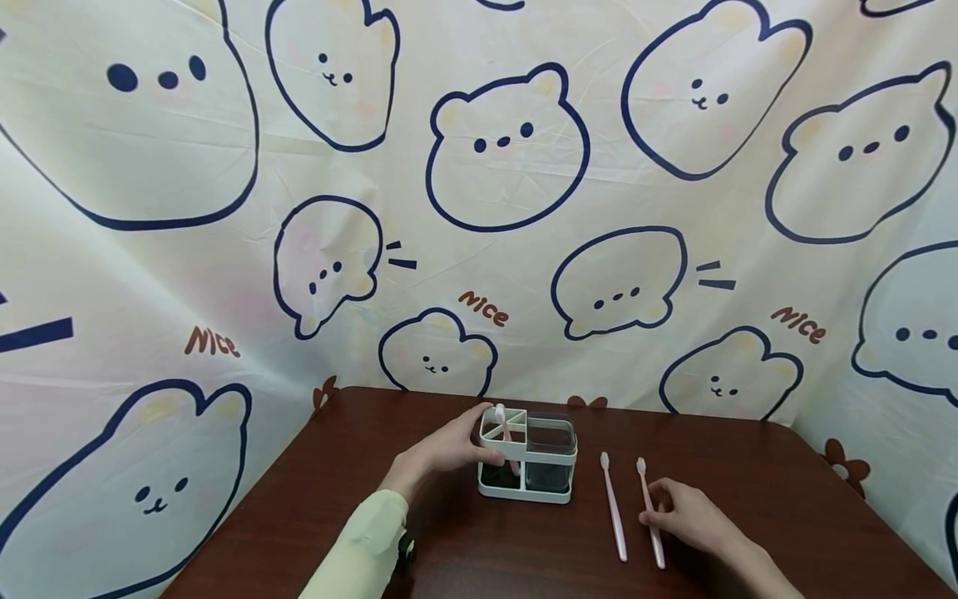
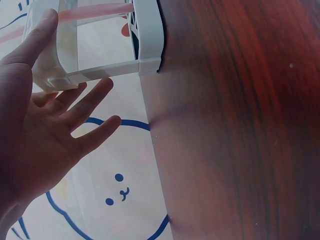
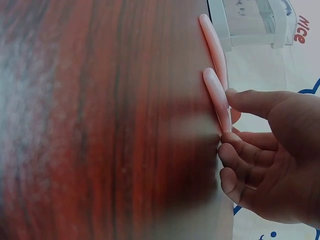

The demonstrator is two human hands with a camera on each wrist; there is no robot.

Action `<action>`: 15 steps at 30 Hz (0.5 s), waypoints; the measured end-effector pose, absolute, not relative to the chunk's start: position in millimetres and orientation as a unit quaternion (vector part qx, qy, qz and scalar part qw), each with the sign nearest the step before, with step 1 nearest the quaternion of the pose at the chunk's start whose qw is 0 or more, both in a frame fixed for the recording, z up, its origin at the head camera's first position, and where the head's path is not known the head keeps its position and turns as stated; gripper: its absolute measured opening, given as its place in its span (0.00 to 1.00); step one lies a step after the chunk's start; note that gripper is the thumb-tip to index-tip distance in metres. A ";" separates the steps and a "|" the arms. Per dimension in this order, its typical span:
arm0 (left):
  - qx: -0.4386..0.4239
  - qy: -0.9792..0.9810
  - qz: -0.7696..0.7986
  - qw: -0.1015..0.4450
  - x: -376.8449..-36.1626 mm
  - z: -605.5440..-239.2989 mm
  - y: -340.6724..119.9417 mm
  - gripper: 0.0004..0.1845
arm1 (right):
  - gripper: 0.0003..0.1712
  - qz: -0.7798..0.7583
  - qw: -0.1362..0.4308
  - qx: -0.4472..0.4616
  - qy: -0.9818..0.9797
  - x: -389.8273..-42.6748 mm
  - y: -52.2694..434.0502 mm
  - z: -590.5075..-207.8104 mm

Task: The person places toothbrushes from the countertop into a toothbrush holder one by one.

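A white compartmented holder (image 1: 557, 459) (image 2: 147, 42) stands near the middle of the brown table (image 1: 748, 466). One pink toothbrush (image 1: 506, 431) (image 2: 100, 12) stands in its left compartment. My left hand (image 1: 458, 445) (image 2: 65, 115) rests against the holder's left end, thumb at the rim and fingers straight and spread. Two more pink toothbrushes lie side by side to the right of the holder. My right hand (image 1: 666, 514) (image 3: 230, 117) pinches the handle of the right one (image 1: 648, 507) (image 3: 216, 92) between thumb and curled fingers. The left one (image 1: 614, 507) (image 3: 212, 42) lies untouched.
A cloth backdrop (image 1: 509, 208) printed with cartoon bears hangs behind and around the table. It meets the tabletop just behind the holder (image 3: 250, 22). Bare wood lies in front of both hands.
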State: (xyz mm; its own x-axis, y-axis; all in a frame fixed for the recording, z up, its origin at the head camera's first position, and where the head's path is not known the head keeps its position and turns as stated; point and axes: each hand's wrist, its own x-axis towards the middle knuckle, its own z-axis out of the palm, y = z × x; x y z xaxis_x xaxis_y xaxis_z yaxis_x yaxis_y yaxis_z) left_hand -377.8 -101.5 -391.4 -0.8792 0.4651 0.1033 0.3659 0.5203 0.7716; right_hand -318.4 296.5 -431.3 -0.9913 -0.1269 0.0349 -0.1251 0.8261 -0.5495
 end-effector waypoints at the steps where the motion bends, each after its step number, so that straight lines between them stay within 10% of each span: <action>1: 0.239 0.870 0.427 0.058 -377.7 -391.3 -101.4 0.41 | 0.28 -0.291 0.006 -0.066 0.954 -318.8 296.9 -431.8; 15: 0.237 0.871 0.426 0.059 -377.3 -390.6 -101.7 0.41 | 0.32 -0.318 0.071 -0.023 0.945 -319.6 293.2 -429.9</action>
State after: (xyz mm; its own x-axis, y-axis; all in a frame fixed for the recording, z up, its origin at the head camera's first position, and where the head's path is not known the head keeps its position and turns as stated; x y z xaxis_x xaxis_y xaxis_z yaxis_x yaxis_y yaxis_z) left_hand -377.3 -101.7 -390.6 -0.8804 0.4635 0.1004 0.3635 0.5235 0.7706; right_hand -319.6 293.2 -429.9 -0.9889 -0.0878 -0.1201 0.0025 0.7973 -0.6035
